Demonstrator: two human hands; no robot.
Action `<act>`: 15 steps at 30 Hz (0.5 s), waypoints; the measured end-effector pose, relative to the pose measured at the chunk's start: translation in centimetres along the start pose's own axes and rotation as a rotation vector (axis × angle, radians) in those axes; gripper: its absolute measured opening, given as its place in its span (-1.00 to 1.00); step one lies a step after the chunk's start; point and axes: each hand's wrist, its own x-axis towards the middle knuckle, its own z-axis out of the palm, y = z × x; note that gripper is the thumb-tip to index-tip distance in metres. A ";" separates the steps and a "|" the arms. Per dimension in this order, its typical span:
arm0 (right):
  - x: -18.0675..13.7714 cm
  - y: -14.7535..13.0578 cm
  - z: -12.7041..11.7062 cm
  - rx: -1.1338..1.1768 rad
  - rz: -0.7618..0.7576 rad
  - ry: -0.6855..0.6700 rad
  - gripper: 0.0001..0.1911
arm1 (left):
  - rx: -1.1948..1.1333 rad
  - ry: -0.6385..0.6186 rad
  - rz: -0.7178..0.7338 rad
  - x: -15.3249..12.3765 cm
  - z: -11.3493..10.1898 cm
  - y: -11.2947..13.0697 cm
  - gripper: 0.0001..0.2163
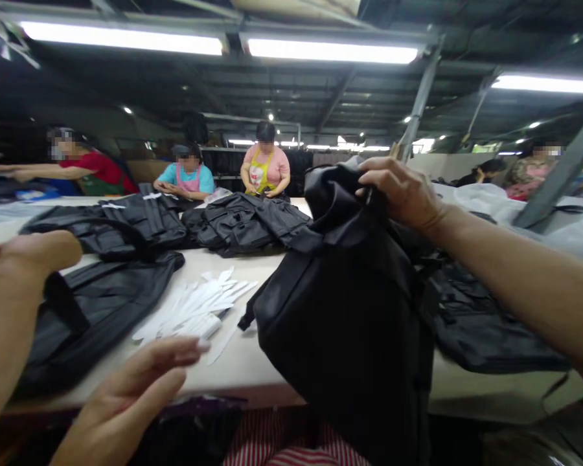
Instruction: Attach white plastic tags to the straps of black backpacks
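A black backpack [340,304] hangs upright at the table's front edge, its top folded and creased. My right hand [403,191] grips it by the upper rim, fingers curled over the material. My left hand [140,388] is low on the left, slightly blurred, with thumb and fingers stretched apart and nothing in them. Just beyond its fingertips lies a loose pile of white strips [199,307] on the pale table [257,362]. A short dark strap [247,317] sticks out from the backpack's left side.
At far left, a nearby person's hand [39,252] is over another black bag [107,304] with a strap. More black bags [252,220] lie across the table, one [495,310] on the right. Several people work beyond. A metal post [563,168] slants at right.
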 end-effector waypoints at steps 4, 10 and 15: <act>3.3 -5.3 4.1 0.048 -0.116 -0.344 -0.70 | 0.025 -0.103 0.097 4.1 4.4 1.1 -0.49; 1.9 -10.4 11.4 0.335 0.072 -0.745 -0.41 | 0.339 -0.218 -0.013 5.6 10.2 -2.1 -0.38; -8.8 -9.2 10.3 0.369 0.530 -0.898 -0.51 | 0.301 -0.192 -0.203 5.2 10.8 -5.7 -0.25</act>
